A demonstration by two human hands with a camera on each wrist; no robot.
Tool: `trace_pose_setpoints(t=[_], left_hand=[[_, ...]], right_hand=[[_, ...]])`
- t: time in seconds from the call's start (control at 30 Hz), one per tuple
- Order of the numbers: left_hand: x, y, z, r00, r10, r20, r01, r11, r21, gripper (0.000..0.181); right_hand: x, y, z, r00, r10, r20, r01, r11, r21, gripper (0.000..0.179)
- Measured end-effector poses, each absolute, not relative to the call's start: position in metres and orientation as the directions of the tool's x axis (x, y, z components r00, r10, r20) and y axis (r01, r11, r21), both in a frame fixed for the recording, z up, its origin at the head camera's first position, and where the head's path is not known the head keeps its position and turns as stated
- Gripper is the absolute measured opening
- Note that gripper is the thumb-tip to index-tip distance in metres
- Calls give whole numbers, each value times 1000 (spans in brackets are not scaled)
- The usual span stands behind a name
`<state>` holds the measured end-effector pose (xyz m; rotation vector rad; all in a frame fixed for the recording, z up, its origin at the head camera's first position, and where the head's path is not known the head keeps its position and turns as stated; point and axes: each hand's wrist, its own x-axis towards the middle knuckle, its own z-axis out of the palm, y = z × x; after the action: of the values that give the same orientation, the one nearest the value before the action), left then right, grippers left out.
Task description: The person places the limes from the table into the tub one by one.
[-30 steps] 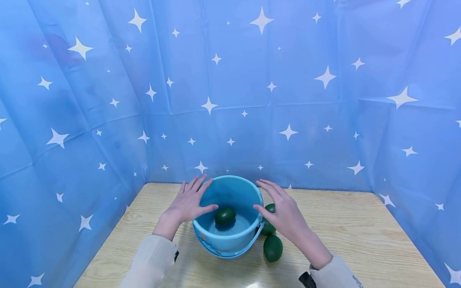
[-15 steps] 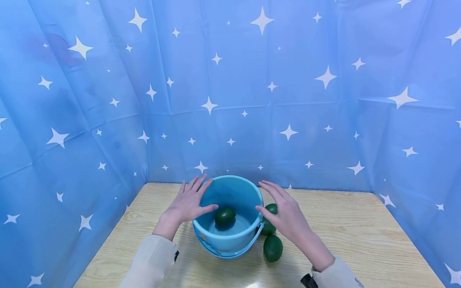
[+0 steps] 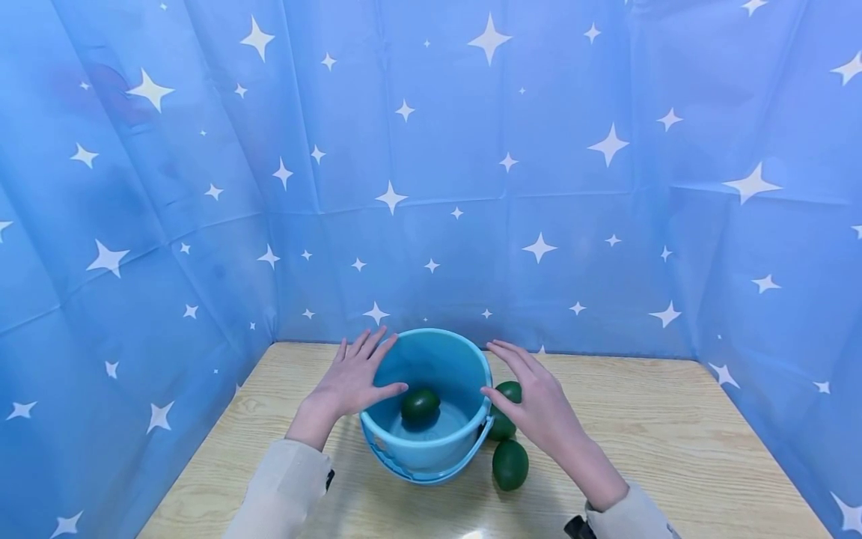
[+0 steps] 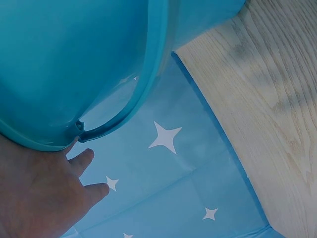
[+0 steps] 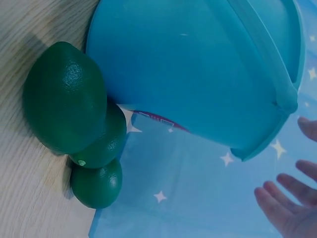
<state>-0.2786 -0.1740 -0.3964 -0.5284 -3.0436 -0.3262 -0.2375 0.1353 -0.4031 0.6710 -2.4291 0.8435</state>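
A light blue bucket (image 3: 463, 367) stands upright on the table with one dark green lime (image 3: 420, 406) at its bottom. My left hand (image 3: 345, 385) is at the bucket's left rim, fingers spread and thumb reaching over the opening. In the left wrist view the left hand (image 4: 42, 191) overlaps the rim beside the handle joint. My right hand (image 3: 539, 397) is just off the right rim, fingers relaxed and holding nothing. Below it, three more limes stand in a row beside the bucket: the nearest lime (image 5: 67, 99), a middle lime (image 5: 106, 139) and a far lime (image 5: 96, 184).
The bucket's handle (image 3: 431, 477) hangs down along its front. A wooden table (image 3: 660, 427) spreads out on both sides. Blue curtains (image 3: 458, 150) with white stars close off the back and both sides.
My right hand has shifted slightly to the right, away from the bucket's rim. The left hand, the bucket and the limes look unmoved.
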Motion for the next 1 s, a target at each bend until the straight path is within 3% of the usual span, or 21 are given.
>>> trace_pose_setpoints(t=[1.0], left_hand=[[-277, -173, -396, -943, 326, 71, 334, 920, 204, 88]], right_hand=[[-235, 141, -410, -768, -269, 581, -570, 701, -429, 67]])
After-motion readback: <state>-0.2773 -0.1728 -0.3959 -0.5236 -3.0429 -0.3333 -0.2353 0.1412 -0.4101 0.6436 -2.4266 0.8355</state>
